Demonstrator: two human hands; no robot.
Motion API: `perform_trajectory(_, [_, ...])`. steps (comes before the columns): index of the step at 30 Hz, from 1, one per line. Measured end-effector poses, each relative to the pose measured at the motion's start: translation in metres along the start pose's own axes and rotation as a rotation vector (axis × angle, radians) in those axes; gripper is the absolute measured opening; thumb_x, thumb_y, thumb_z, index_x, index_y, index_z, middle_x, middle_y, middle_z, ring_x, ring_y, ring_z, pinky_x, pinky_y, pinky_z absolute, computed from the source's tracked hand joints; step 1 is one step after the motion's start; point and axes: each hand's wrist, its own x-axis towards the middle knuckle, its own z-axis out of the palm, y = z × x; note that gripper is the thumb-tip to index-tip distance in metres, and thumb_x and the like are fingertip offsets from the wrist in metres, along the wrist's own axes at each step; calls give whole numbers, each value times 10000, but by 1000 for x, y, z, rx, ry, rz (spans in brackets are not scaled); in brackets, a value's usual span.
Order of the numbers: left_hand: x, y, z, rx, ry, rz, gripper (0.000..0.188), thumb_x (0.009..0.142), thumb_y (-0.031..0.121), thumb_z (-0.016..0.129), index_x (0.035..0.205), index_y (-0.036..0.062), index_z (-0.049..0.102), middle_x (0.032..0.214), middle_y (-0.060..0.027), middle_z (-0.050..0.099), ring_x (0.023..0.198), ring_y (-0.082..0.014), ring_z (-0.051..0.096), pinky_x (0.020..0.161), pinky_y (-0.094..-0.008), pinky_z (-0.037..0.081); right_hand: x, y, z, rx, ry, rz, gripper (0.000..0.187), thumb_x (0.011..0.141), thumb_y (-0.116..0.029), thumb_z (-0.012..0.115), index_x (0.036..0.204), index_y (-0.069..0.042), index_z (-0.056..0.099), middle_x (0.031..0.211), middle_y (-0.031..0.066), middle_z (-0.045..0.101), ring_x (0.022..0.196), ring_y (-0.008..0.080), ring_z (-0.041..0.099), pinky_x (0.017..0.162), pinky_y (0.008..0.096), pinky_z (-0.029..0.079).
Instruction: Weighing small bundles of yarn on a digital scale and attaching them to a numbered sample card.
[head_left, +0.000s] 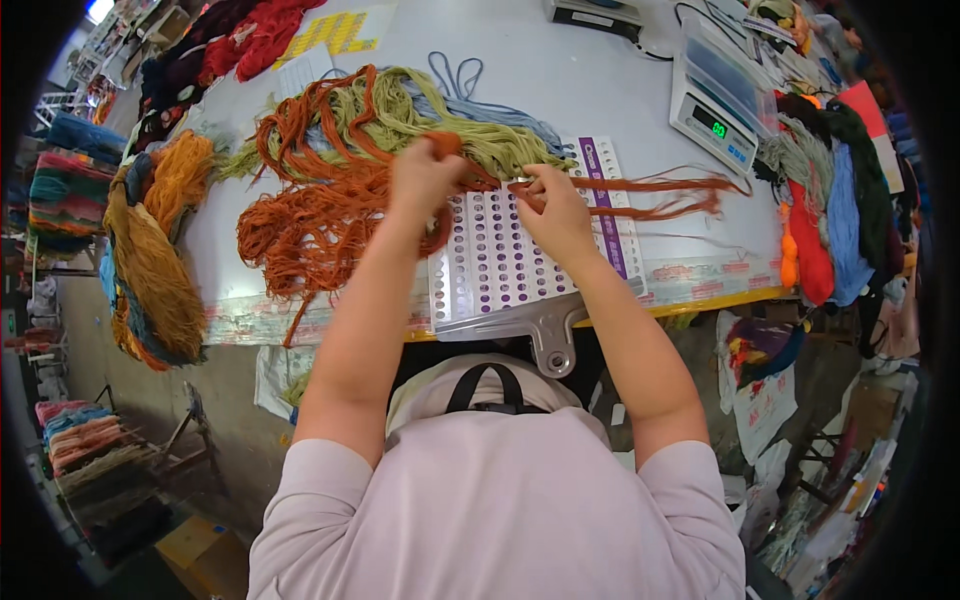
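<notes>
A loose heap of rust-orange thread (310,235) lies on the table to the left. My left hand (425,180), slightly blurred, is closed on part of this thread above the heap's right side. Strands run from there towards my right hand (556,215), whose fingers pinch them over a white card with rows of punched holes (488,262). Two orange thread tails (665,185) stretch away to the right past the card's purple strip (612,235). A grey clip (540,327) sits across the card's near edge. Olive-green thread (440,120) is heaped just beyond my hands.
Pale blue thread (460,90) lies behind the green. A digital scale (712,125) stands at the right, with coloured hanks (848,220) hanging beyond it. Ochre hanks (150,260) drape over the left table edge; red thread (255,40) lies at the far left.
</notes>
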Motion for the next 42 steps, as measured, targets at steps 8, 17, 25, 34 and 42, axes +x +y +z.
perform_trajectory(8, [-17, 13, -37, -1033, -207, -182, 141, 870, 101, 405, 863, 23, 522, 740, -85, 594, 695, -228, 575, 715, -355, 477, 13, 14, -8, -421, -6, -226, 82, 762, -152, 654, 748, -71, 645, 861, 52, 571, 799, 237, 575, 660, 366, 482])
perform_trajectory(17, [-34, 24, 15, -797, -538, 53, 233, 789, -34, 537, 1006, 1, 460, 1048, -191, 618, 676, -211, 650, 599, -303, 533, 25, 5, -27, 243, -365, 128, 400, 777, -36, 561, 1165, -48, 465, 839, 61, 573, 753, 179, 576, 704, 292, 462])
perform_trajectory(25, [-37, 32, 29, -231, -377, 104, 226, 769, 66, 662, 929, -18, 527, 770, -69, 592, 647, -118, 579, 571, -264, 472, 29, 19, -13, 75, -335, -55, 307, 730, -31, 618, 1036, -38, 594, 861, 103, 588, 789, 235, 610, 737, 327, 489])
perform_trajectory(34, [-22, 22, -108, -879, -14, 21, 156, 828, 124, 648, 825, 141, 493, 632, 50, 454, 478, -30, 345, 433, -195, 270, 21, 22, -3, -67, -133, 15, 129, 716, -104, 651, 829, -49, 618, 825, 81, 591, 729, 260, 607, 635, 359, 476])
perform_trajectory(42, [-25, -61, -119, -459, 83, -271, 175, 875, 138, 610, 787, 100, 464, 628, -1, 472, 487, -107, 385, 466, -278, 320, 26, 24, -11, 764, -236, 359, 44, 901, -22, 465, 884, -62, 469, 737, 7, 590, 600, 70, 536, 603, 196, 451])
